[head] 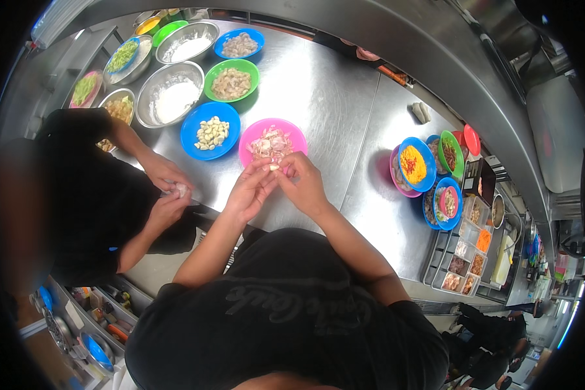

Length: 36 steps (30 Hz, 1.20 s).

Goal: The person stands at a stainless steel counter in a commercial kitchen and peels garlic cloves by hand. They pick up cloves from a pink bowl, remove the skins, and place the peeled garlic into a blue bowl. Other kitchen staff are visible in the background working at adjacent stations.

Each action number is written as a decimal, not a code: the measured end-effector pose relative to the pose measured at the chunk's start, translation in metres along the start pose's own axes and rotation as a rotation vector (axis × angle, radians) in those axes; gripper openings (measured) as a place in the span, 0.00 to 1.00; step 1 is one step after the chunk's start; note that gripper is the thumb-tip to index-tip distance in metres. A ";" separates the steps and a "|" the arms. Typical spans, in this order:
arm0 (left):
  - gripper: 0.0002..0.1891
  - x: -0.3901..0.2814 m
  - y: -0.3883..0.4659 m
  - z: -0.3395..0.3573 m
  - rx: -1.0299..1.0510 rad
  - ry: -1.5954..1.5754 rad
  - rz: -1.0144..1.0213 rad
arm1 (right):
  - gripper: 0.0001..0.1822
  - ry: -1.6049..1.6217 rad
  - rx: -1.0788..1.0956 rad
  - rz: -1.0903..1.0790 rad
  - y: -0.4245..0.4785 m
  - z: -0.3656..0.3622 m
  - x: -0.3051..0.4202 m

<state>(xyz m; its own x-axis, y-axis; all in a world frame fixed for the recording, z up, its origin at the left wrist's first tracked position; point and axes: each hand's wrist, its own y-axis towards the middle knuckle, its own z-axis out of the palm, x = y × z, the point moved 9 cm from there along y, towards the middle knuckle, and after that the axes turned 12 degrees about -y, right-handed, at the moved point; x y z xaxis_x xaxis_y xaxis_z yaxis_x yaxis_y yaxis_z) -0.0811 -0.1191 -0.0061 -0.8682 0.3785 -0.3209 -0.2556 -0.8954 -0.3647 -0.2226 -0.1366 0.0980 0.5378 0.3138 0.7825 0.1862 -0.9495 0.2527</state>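
Between the fingertips of my left hand [248, 191] and my right hand [302, 183] is a small pale garlic clove [274, 167], gripped from both sides. Both hands are over the near rim of a pink plastic bowl [297, 134]. Garlic skins and unpeeled pieces [272, 141] are heaped inside that bowl. To its left, a blue bowl [187, 129] holds peeled garlic cloves [212, 133]. My fingers partly hide the clove and the pink bowl's front edge.
A co-worker's hands [173, 187] hold a pale piece at left. Behind are steel bowls of white powder [173, 100] and a green bowl of raw shrimp-like pieces [231, 83]. Stacked coloured bowls [417, 163], a grey cloth [420, 112] and ingredient containers [468, 253] stand right on the steel table [321, 97].
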 end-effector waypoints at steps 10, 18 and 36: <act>0.09 -0.006 -0.003 0.007 0.023 0.110 0.044 | 0.09 0.039 0.034 -0.054 -0.001 0.000 0.000; 0.07 0.002 0.011 -0.025 -0.092 -0.029 -0.016 | 0.04 0.174 -0.065 0.261 0.008 0.034 -0.090; 0.07 0.018 0.009 -0.018 -0.169 0.026 -0.050 | 0.14 0.205 0.116 0.151 -0.010 0.017 -0.045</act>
<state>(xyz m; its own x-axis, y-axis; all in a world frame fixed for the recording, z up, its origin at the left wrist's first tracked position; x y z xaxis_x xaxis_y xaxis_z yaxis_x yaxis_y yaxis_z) -0.0909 -0.1166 -0.0314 -0.8446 0.4290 -0.3203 -0.2206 -0.8240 -0.5219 -0.2341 -0.1406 0.0506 0.3910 0.1492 0.9082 0.2163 -0.9740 0.0669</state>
